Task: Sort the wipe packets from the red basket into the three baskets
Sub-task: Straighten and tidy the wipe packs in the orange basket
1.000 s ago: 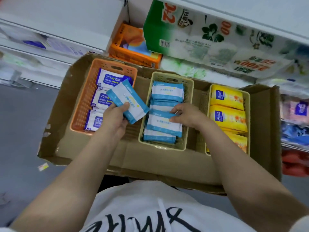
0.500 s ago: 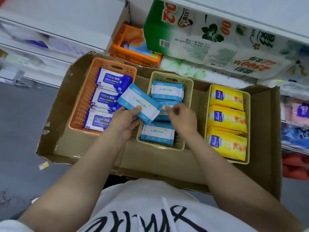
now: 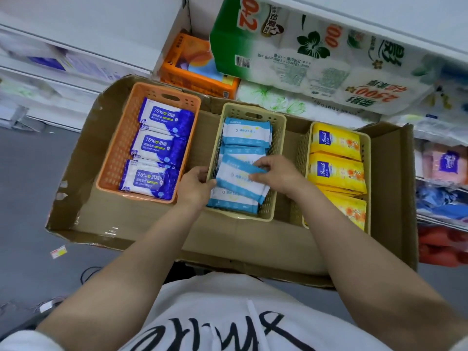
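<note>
Packets already fill all three baskets — I judge sorting nearly done. Mid-frame, my left hand (image 3: 196,184) and right hand (image 3: 274,174) both pinch a light-blue packet (image 3: 236,174), settling it into the middle basket (image 3: 277,158); no red basket visible.

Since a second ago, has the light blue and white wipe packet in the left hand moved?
Yes. The light blue and white wipe packet went rightward from beside the orange plastic basket into the middle beige plastic basket.

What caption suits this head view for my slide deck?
Both hands, left and right, lower a light-blue wipe packet into the middle beige basket.
</note>
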Demonstrator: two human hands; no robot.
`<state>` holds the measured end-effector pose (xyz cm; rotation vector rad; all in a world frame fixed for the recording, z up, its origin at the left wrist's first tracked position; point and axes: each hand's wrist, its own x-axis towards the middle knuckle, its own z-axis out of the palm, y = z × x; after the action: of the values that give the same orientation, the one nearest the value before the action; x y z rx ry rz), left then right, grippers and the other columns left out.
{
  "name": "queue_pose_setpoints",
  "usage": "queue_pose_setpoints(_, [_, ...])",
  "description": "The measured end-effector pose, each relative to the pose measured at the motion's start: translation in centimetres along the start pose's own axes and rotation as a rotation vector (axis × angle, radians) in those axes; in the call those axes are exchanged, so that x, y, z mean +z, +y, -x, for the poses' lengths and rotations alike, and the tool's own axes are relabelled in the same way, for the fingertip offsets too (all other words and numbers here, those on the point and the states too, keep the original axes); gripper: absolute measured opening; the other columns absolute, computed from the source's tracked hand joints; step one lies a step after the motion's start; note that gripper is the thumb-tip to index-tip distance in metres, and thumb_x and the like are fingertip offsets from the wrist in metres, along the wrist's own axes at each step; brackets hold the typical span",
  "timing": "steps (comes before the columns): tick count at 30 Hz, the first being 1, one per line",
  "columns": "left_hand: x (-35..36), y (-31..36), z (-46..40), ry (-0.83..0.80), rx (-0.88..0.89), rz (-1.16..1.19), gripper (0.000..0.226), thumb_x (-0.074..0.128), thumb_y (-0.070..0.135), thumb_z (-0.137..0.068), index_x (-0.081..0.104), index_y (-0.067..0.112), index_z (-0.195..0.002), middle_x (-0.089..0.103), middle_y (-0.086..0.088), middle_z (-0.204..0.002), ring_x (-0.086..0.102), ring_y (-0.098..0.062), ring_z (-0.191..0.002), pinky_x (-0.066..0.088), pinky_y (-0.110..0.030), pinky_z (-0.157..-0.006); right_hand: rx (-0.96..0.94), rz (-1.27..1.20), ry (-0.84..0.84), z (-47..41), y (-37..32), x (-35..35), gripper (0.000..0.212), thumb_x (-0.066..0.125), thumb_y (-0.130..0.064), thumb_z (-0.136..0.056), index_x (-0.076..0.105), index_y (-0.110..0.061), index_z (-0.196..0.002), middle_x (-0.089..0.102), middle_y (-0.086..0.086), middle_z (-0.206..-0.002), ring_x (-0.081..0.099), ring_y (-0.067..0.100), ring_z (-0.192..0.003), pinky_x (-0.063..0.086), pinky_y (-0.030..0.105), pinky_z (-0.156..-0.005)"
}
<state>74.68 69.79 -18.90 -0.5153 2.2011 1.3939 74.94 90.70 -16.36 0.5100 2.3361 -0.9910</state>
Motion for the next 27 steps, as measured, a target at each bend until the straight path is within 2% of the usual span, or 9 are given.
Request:
queue_pose_setpoints(3, [-0.3,-0.4,-0.2,-0.002,-0.017,0.061,0.031,0.066,0.010,-0.093,0.063,0.019,-0.123,0.062,0.010,-0.100,0.058,-0.004,-0.088,0.044,-0.015,-0.064,-0.075,0.222,-0.072,0.6,-0.3,2.3,0.038,0.072,-0.029,-0.088,0.067,-0.019,-0.124,0.066,0.000,-0.124,0.060,0.019,-0.110,0.051,0.035,-0.094])
queue_pose_setpoints(4, [-0.5,-0.5,-0.2,-0.019,-0.028,0.091,0.031,0.066,0.010,-0.093,0.063,0.019,-0.122,0.062,0.011,-0.097,0.058,-0.004,-0.088,0.044,-0.013,-0.062,-0.096,0.245,-0.068,0.7,-0.4,2.9,0.037,0.071,-0.028,-0.089,0.066,-0.019,-0.125,0.065,0.001,-0.125,0.060,0.020,-0.111,0.051,0.035,-0.094])
queue_pose_setpoints(7, [-0.7,-0.9,-0.5,-0.052,-0.045,0.139,0.035,0.068,0.010,-0.091,0.063,0.018,-0.125,0.063,0.005,-0.105,0.060,-0.014,-0.104,0.048,-0.019,-0.072,-0.139,0.310,0.027,0.7,-0.5,4.2,0.036,0.070,-0.025,-0.090,0.064,-0.018,-0.125,0.065,0.003,-0.122,0.060,0.022,-0.110,0.051,0.034,-0.087])
queue_pose_setpoints(9, [-0.7,-1.0,-0.6,-0.061,-0.048,0.146,0.036,0.068,0.011,-0.092,0.062,0.018,-0.126,0.063,0.002,-0.113,0.058,-0.015,-0.108,0.048,-0.021,-0.072,-0.157,0.353,0.108,0.6,-0.3,4.8,0.038,0.072,-0.025,-0.087,0.061,-0.019,-0.122,0.063,0.004,-0.120,0.058,0.023,-0.109,0.049,0.033,-0.084])
queue_pose_setpoints(18, [-0.9,-1.1,-0.8,-0.100,-0.052,0.154,0.037,0.066,0.011,-0.093,0.060,0.019,-0.129,0.063,0.001,-0.116,0.058,-0.014,-0.108,0.048,-0.018,-0.067,-0.172,0.442,0.156,0.6,0.5,5.7,0.036,0.073,-0.028,-0.086,0.061,-0.018,-0.119,0.062,0.004,-0.118,0.052,0.021,-0.113,0.046,0.033,-0.086])
queue_pose_setpoints(21, [-1.0,-1.3,-1.0,-0.101,-0.053,0.162,0.037,0.067,0.011,-0.092,0.061,0.017,-0.128,0.064,-0.001,-0.116,0.059,-0.016,-0.110,0.052,-0.024,-0.074,-0.185,0.464,0.136,0.6,0.5,5.6,0.037,0.071,-0.030,-0.087,0.060,-0.018,-0.120,0.062,0.004,-0.120,0.050,0.021,-0.114,0.045,0.033,-0.085])
queue_pose_setpoints(24, [-1.0,-1.3,-1.1,-0.101,-0.065,0.157,0.039,0.068,0.011,-0.091,0.062,0.017,-0.129,0.065,-0.003,-0.119,0.059,-0.019,-0.113,0.056,-0.037,-0.090,-0.196,0.422,0.206,0.4,0.4,5.0,0.035,0.070,-0.037,-0.088,0.063,-0.019,-0.117,0.065,0.002,-0.114,0.054,0.020,-0.110,0.049,0.034,-0.082])
queue_pose_setpoints(27, [-1.0,-1.2,-1.1,-0.103,-0.078,0.150,0.039,0.068,0.012,-0.092,0.061,0.018,-0.130,0.063,-0.002,-0.119,0.058,-0.018,-0.112,0.056,-0.036,-0.088,-0.174,0.293,0.329,0.1,0.1,3.7,0.031,0.069,-0.040,-0.088,0.065,-0.021,-0.113,0.067,0.000,-0.107,0.060,0.018,-0.102,0.055,0.038,-0.080])
